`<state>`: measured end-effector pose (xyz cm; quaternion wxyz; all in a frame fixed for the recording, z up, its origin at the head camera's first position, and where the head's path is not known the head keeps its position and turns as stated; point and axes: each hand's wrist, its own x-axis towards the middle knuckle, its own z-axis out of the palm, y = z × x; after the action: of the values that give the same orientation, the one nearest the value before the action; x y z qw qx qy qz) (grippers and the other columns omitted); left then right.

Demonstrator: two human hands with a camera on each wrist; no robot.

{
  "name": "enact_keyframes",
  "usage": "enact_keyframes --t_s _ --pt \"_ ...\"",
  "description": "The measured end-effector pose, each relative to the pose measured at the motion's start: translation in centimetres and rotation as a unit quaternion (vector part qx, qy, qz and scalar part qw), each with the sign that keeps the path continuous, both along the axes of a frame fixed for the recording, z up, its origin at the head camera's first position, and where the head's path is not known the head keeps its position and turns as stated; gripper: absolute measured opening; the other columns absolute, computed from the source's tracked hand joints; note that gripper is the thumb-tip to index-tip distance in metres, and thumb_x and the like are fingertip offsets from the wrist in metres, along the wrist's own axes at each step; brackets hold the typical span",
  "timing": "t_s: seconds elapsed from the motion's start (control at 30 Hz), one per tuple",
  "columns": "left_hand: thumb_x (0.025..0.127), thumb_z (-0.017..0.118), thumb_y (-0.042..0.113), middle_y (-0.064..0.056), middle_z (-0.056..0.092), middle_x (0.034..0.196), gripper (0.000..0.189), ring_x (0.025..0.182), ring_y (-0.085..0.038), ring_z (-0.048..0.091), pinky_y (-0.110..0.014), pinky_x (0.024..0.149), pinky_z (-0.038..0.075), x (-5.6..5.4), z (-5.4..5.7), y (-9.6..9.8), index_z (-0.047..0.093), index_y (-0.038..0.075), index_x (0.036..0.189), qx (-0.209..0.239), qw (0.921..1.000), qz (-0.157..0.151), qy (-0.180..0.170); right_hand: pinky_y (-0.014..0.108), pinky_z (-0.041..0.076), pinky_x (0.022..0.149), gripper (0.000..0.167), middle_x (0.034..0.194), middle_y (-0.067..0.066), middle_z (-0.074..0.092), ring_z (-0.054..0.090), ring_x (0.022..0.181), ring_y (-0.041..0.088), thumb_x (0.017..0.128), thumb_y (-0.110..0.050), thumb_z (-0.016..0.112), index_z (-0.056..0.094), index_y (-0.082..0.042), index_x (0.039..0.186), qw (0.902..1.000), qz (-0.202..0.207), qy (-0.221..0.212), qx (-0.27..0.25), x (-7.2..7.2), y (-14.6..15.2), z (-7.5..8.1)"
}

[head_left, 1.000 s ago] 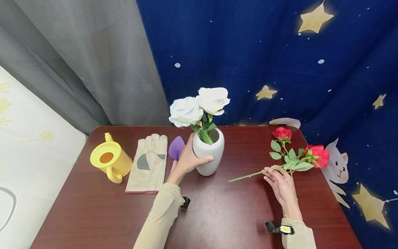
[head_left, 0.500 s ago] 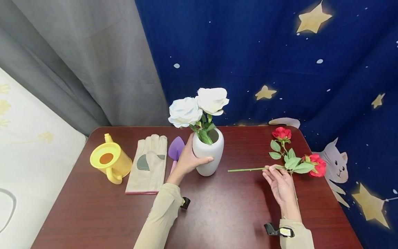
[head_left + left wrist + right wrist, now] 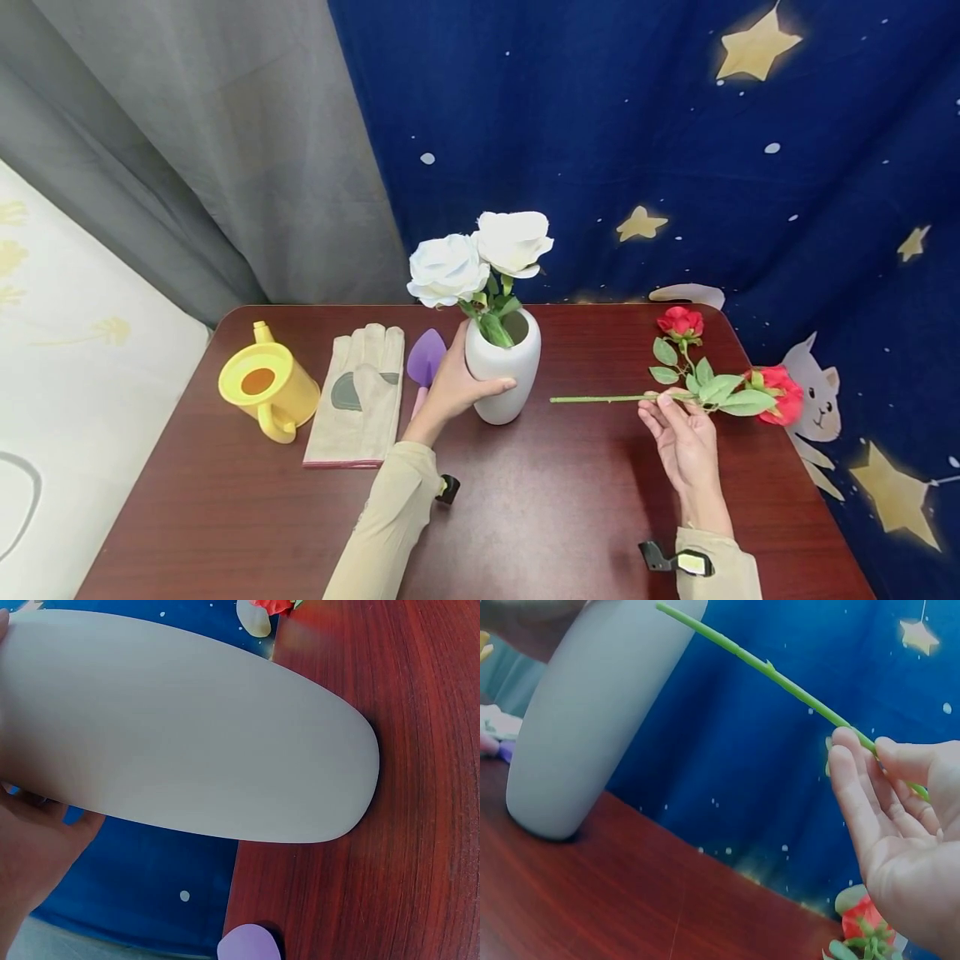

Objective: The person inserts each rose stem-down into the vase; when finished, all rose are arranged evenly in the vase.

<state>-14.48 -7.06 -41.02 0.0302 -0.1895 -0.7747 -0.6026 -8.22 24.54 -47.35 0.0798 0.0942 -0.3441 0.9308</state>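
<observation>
while i watch from my end, a blue starry curtain (image 3: 585, 125) hangs behind the red-brown tabletop (image 3: 540, 508). a beige work glove (image 3: 356, 417) lies flat on the left side, just beside a yellow watering can (image 3: 288, 383). near the middle stands the white vase (image 3: 504, 383), with the fingers of the left hand (image 3: 453, 385) curled round its side. at the right, i see the right hand (image 3: 686, 437) pinching a red rose (image 3: 780, 393) by its green stem, the bare end pointing at the vase but apart from it. two white roses (image 3: 513, 242) lean from the vase's mouth; a second red rose (image 3: 680, 323) lies beyond the right hand. the purple trowel (image 3: 426, 357) rests between glove and vase.
</observation>
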Motion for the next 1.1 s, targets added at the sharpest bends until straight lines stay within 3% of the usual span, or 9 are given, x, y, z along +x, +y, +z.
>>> enact_keyframes --t_s 0.33,0.57,0.83,1.1 --pt "0.063 0.086 0.013 -0.010 0.054 0.122 0.094 0.105 -0.022 0.054 -0.040 0.089 0.042 -0.1 -0.1 0.0 0.031 0.008 0.139 -0.001 1.0000 0.003 -0.001 0.033 0.053 0.074 0.016 0.088 0.020 0.065 0.066 0.079 0.028 0.094 0.012 0.040 0.055 0.006 0.097 0.9972 -0.064 -0.003 -0.038 -0.4 -1.5 2.8" --pt "0.063 0.086 0.012 -0.011 0.054 0.121 0.092 0.104 -0.023 0.054 -0.040 0.088 0.042 -0.1 -0.1 0.0 0.032 0.007 0.138 -0.001 1.0000 0.001 0.003 0.032 0.053 0.073 0.021 0.089 0.022 0.065 0.066 0.078 0.028 0.095 0.011 0.037 0.056 0.006 0.097 0.9967 -0.055 0.015 -0.058 -0.8 -3.0 4.9" --pt "0.064 0.085 0.012 -0.011 0.053 0.122 0.093 0.105 -0.023 0.054 -0.040 0.089 0.042 -0.1 -0.2 0.0 0.031 0.007 0.139 0.000 1.0000 0.000 0.000 0.030 0.053 0.071 0.016 0.089 0.019 0.066 0.066 0.077 0.024 0.093 0.009 0.044 0.057 0.001 0.099 0.9968 -0.072 0.027 -0.022 -1.5 -4.4 7.1" --pt "0.063 0.085 0.011 -0.011 0.053 0.122 0.093 0.103 -0.023 0.054 -0.039 0.087 0.043 -0.1 -0.2 0.1 0.031 0.008 0.139 0.006 1.0000 -0.002 0.004 0.033 0.054 0.068 0.011 0.086 0.022 0.065 0.065 0.073 0.027 0.090 0.012 0.048 0.053 0.006 0.098 0.9944 -0.100 0.029 -0.019 -1.9 -5.0 8.3"
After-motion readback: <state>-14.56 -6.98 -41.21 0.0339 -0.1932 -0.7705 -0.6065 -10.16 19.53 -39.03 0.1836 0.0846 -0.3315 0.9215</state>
